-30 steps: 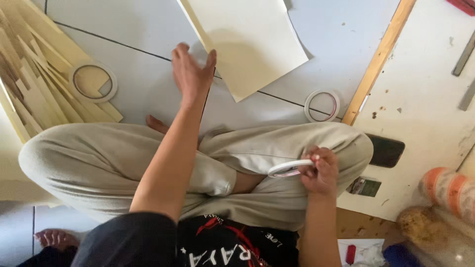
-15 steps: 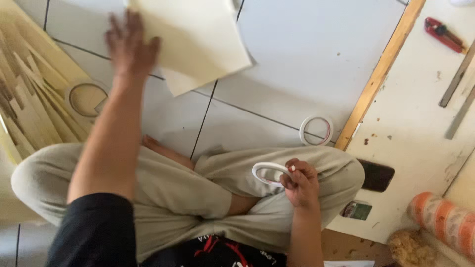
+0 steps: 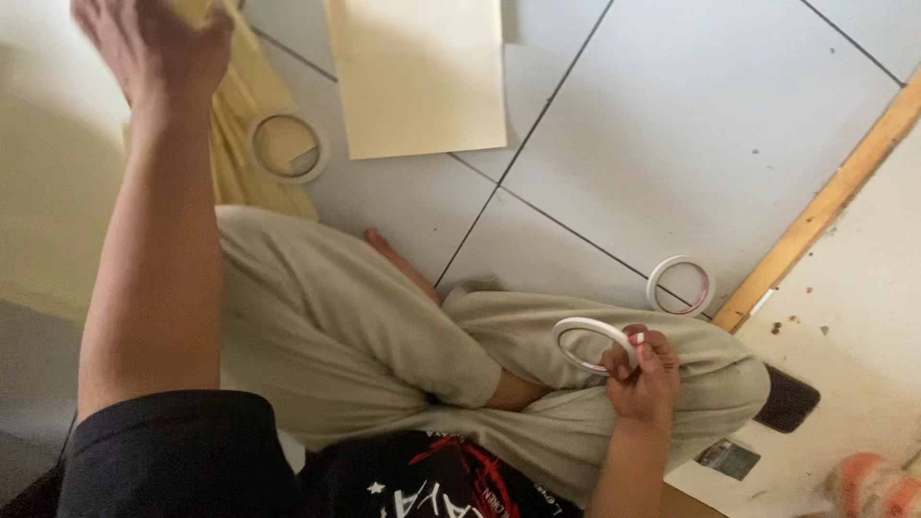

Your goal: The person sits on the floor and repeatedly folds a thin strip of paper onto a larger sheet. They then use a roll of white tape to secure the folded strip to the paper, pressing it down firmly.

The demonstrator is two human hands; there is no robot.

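Two hands: right (image 3: 641, 376) gripping white tape ring (image 3: 591, 342), left (image 3: 153, 48) on cream strips (image 3: 245, 91), grip unclear

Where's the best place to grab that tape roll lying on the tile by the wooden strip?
The tape roll lies flat on the tiled floor, hole up. Probably best from above: one finger in the hole, thumb on the outer rim, pinching the ring wall on the side away from the wooden strip, where there is more room.
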